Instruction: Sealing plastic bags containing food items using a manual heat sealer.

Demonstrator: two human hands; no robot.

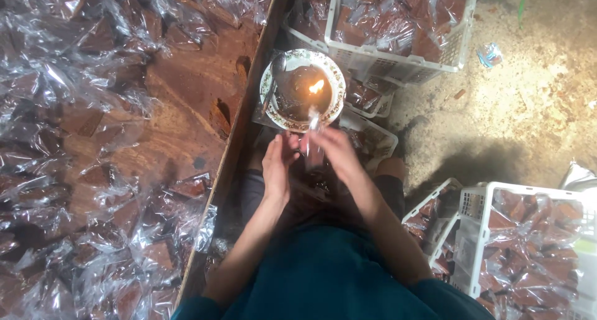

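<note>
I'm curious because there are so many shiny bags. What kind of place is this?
Probably a small home workshop for packing sweets: clear bags of brown pieces cover a wooden table, white crates hold more, and a flame burns on a plate.
</note>
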